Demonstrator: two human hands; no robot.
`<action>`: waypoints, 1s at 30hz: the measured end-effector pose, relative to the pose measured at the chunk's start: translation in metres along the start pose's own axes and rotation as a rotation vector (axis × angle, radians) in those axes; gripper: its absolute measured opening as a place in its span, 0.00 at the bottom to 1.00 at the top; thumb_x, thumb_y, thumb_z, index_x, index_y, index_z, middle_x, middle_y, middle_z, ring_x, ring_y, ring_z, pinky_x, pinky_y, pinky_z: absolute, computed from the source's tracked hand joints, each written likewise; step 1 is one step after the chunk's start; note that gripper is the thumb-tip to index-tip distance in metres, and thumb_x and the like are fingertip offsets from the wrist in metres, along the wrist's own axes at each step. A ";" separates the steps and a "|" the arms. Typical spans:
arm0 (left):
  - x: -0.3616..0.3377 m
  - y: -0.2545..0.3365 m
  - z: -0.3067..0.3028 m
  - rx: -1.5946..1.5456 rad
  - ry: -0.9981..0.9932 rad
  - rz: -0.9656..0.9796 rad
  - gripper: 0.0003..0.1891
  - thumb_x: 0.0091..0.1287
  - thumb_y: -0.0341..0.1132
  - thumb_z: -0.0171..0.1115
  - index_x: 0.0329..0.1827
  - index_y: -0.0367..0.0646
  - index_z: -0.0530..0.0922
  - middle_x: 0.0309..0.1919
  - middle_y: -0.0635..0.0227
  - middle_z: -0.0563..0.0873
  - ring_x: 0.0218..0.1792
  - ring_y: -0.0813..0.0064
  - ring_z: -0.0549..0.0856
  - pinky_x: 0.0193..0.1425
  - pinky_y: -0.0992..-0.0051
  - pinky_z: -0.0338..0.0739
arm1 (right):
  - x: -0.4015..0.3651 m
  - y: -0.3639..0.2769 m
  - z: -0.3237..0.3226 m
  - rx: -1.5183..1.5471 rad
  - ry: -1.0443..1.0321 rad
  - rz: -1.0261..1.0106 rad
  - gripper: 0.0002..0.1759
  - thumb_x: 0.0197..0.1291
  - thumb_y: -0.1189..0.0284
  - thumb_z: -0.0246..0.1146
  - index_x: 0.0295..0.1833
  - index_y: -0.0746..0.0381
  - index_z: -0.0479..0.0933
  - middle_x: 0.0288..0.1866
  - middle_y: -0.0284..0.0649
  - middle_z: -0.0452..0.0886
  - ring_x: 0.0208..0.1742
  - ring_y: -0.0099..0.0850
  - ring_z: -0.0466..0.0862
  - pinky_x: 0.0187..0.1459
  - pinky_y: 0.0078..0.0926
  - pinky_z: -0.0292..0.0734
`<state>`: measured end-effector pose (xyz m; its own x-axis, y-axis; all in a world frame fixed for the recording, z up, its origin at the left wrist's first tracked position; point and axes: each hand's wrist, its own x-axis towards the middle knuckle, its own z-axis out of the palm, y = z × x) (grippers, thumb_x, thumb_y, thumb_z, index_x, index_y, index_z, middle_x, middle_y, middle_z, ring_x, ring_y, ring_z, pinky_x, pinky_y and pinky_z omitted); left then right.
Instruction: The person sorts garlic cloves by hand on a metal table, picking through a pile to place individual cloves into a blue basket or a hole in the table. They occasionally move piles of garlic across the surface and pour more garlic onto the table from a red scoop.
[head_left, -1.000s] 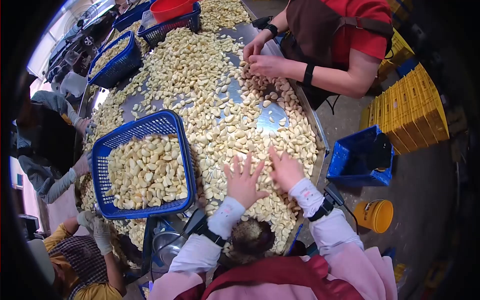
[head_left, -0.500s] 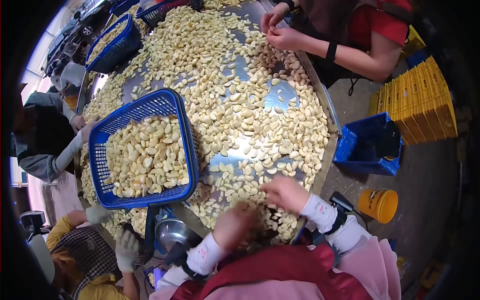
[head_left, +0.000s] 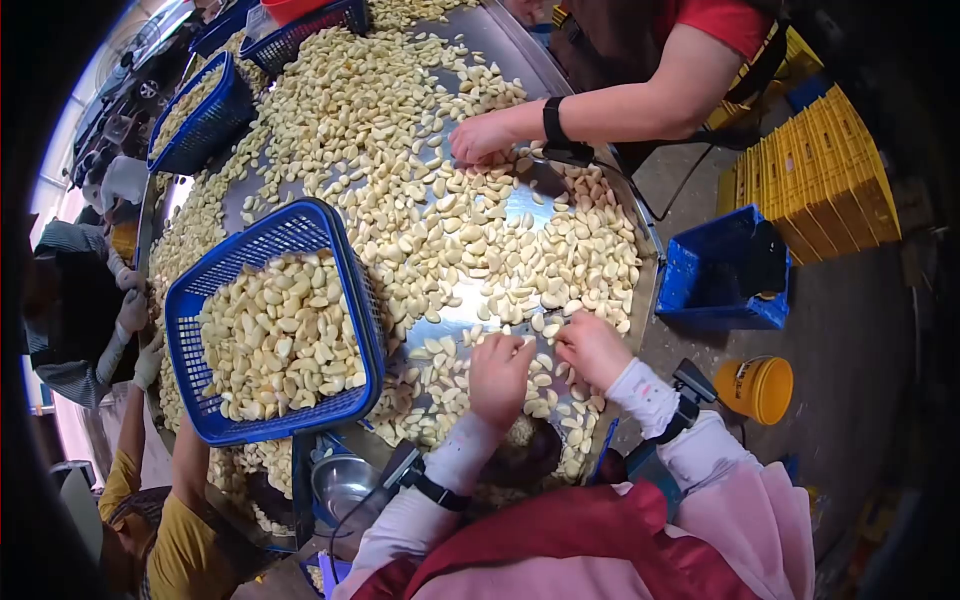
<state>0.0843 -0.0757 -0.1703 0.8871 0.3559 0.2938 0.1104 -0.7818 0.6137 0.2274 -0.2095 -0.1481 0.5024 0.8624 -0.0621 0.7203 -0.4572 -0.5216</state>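
Head view: my left grip (head_left: 500, 372) lies fingers curled on the garlic cloves (head_left: 560, 270) at the near edge of the metal surface (head_left: 520, 215). My right grip (head_left: 592, 348), just beside it, is bunched over them. Whether either holds a clove, I cannot tell. A blue basket (head_left: 350, 290) of cloves stands near the left edge.

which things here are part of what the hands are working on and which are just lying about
In hand: left hand and right hand, both on the peeled garlic cloves spread over the metal table; blue basket of cloves beside them.
Lying about: blue crate, yellow bucket and stacked yellow crates on the floor.
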 end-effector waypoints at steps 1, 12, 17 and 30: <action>0.009 0.004 0.005 0.090 -0.082 -0.022 0.10 0.55 0.29 0.67 0.41 0.43 0.84 0.38 0.65 0.82 0.46 0.61 0.79 0.48 0.62 0.72 | 0.001 -0.006 0.006 -0.088 -0.038 0.054 0.05 0.53 0.74 0.65 0.29 0.65 0.79 0.36 0.48 0.78 0.37 0.46 0.84 0.41 0.44 0.80; 0.002 -0.005 -0.023 -1.456 0.001 -1.111 0.12 0.69 0.26 0.48 0.51 0.37 0.77 0.43 0.61 0.84 0.40 0.68 0.84 0.44 0.73 0.81 | 0.011 0.005 -0.014 -0.084 -0.126 0.343 0.12 0.49 0.69 0.67 0.28 0.69 0.80 0.30 0.55 0.82 0.35 0.50 0.85 0.41 0.44 0.81; -0.006 -0.008 -0.017 -1.666 0.057 -1.160 0.16 0.75 0.37 0.48 0.58 0.35 0.72 0.50 0.57 0.82 0.50 0.67 0.83 0.58 0.66 0.78 | 0.026 -0.025 -0.023 0.064 0.038 0.222 0.11 0.50 0.70 0.65 0.28 0.68 0.76 0.28 0.55 0.81 0.33 0.52 0.84 0.39 0.45 0.79; -0.002 -0.072 -0.030 -2.060 0.280 -1.220 0.16 0.79 0.41 0.46 0.59 0.41 0.75 0.52 0.58 0.84 0.51 0.58 0.83 0.57 0.58 0.80 | 0.151 -0.032 0.032 -0.292 0.129 -0.061 0.06 0.51 0.73 0.62 0.30 0.62 0.84 0.38 0.43 0.80 0.48 0.42 0.82 0.48 0.39 0.78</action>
<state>0.0615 -0.0049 -0.1930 0.7166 0.2416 -0.6543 -0.2351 0.9669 0.0994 0.2646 -0.0581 -0.1684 0.4970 0.8641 0.0794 0.8484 -0.4646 -0.2536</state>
